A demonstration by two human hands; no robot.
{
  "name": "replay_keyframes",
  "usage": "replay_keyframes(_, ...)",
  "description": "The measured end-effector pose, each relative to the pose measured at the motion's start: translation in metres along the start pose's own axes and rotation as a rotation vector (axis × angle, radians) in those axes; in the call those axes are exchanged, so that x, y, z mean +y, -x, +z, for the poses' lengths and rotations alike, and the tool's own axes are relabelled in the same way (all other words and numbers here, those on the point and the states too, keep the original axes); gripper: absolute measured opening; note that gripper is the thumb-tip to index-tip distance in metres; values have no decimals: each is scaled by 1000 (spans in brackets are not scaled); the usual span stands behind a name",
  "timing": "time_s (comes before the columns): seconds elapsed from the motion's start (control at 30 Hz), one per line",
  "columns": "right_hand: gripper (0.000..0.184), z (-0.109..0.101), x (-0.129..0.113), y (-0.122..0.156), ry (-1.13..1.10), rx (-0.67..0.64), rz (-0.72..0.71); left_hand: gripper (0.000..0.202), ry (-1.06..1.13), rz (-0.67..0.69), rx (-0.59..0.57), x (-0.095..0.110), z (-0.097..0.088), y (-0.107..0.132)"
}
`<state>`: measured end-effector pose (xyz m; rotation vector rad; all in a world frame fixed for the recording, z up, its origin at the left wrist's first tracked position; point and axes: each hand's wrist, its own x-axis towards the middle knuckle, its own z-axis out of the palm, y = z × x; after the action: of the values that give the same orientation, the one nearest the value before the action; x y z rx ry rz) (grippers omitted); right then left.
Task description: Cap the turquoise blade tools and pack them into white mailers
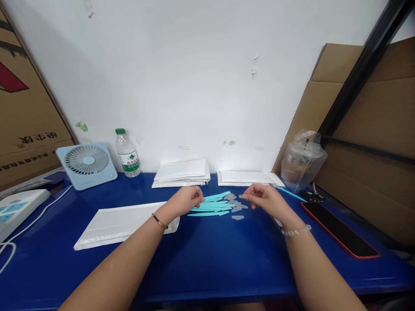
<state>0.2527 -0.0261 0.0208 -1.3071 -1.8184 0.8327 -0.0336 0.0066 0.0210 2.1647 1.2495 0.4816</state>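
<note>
Several turquoise eyebrow razors (212, 208) lie in a loose pile on the blue table, with small clear plastic blade caps (237, 217) scattered at their right ends. My left hand (191, 199) is closed in a pinch on the handle end of the topmost eyebrow razor (220, 195), which points right. To the right of the pile, my right hand (262, 198) pinches a clear cap (241, 196) between thumb and forefinger. The cap is apart from the razor's tip.
A white padded mailer (123, 222) lies left, partly under my left arm. White mailer stacks (181, 172) (244, 177) stand by the wall. Also around are a blue fan (87, 166), water bottle (127, 155), bagged drink cup (300, 162), phone (339, 229) and power strip (19, 211).
</note>
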Motion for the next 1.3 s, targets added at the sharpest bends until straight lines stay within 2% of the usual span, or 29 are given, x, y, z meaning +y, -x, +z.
replay_keyframes(0.07, 34, 0, 3, -3, -86, 143, -34, 25, 109, -11, 52, -4, -5, -2)
replay_keyframes(0.17, 35, 8, 7, -9, -194, 244, -12, 29, 153, 38, 122, -3, -8, -4)
replay_keyframes(0.3, 39, 23, 9, -14, -390, 207, 46, 47, 85, 19, 202, -2, -5, -6)
replay_keyframes(0.37, 37, 27, 9, -16, -443, 189, 49, 43, 81, 18, 223, -4, -3, -8)
replay_keyframes(0.53, 29, 35, 5, -17, -502, 260, 17, 32, 51, 61, 258, -10, 3, -13)
replay_keyframes(0.63, 29, 40, 4, -17, -592, 183, 1, 30, 20, 68, 251, -9, 4, -14)
replay_keyframes(1.03, 27, 47, 5, -18, -491, 92, -64, 34, 4, 44, 224, -5, 7, -14)
replay_keyframes(1.1, 28, 48, 2, -17, -457, 62, -49, 34, -9, 44, 206, -2, 10, -12)
replay_keyframes(1.17, 29, 46, 0, -15, -417, 6, -31, 33, -15, 38, 127, 2, 12, -9)
replay_keyframes(1.3, 30, 32, 0, -9, -275, -288, 2, 28, -74, 56, -179, 12, 15, 4)
